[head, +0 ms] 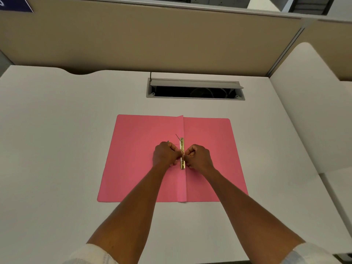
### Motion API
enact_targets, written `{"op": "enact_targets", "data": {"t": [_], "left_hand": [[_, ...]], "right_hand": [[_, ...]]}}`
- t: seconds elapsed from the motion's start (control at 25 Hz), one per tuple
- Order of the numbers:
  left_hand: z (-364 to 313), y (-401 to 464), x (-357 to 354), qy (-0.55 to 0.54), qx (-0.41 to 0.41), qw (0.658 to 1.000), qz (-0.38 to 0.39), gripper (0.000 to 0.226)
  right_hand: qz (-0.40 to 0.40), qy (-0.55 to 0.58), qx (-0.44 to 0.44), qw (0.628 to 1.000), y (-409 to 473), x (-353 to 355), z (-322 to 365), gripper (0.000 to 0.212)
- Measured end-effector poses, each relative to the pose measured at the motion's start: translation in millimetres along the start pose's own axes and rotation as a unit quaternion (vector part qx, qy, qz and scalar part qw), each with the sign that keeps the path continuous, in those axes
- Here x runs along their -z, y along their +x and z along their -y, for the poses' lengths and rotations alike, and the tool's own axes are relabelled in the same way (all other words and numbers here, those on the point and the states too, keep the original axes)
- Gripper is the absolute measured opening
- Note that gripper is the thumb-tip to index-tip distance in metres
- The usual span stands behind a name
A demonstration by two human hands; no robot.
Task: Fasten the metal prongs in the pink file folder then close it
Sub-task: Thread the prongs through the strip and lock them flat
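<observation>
The pink file folder [209, 149] lies open and flat on the white desk. Along its middle fold runs a gold metal fastener bar [182, 147]. A thin metal prong [178, 137] sticks up at a slant from the bar's far end. My left hand [164, 154] and my right hand [198, 155] meet over the bar's middle, both curled, fingertips pinching at the metal there. What exactly sits between the fingertips is hidden by the fingers.
The white desk [66, 149] extends on both sides of the folder. An open grey cable hatch [195, 89] sits behind the folder. A beige partition wall [152, 40] closes the back. A second desk section [304, 111] stands at the right.
</observation>
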State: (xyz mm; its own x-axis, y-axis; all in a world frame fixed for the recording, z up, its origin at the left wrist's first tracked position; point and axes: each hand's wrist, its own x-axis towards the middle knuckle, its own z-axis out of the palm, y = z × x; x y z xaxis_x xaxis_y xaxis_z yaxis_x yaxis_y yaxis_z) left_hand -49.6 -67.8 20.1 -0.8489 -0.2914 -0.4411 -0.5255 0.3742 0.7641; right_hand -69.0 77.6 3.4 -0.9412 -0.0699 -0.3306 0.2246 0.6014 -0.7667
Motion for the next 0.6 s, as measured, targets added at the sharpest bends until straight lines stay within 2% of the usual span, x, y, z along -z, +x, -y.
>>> {"op": "enact_targets", "data": {"t": [0.32,0.48,0.6], "left_hand": [[-2.9,3.7,-3.5,0.074,-0.006,0.997,-0.007,0.017],[-5.4,3.9,-5.6,0.08,0.004,0.997,-0.014,0.019],[-5.4,2.8,-6.8,0.085,0.004,0.996,-0.022,0.017]], "right_hand": [[0.006,0.008,0.004,1.0,4.6,10.5,-2.7,0.007],[-0.017,-0.029,0.084,0.996,27.8,18.4,14.7,0.017],[0.007,-0.063,0.131,0.989,48.5,19.2,28.6,0.015]]}}
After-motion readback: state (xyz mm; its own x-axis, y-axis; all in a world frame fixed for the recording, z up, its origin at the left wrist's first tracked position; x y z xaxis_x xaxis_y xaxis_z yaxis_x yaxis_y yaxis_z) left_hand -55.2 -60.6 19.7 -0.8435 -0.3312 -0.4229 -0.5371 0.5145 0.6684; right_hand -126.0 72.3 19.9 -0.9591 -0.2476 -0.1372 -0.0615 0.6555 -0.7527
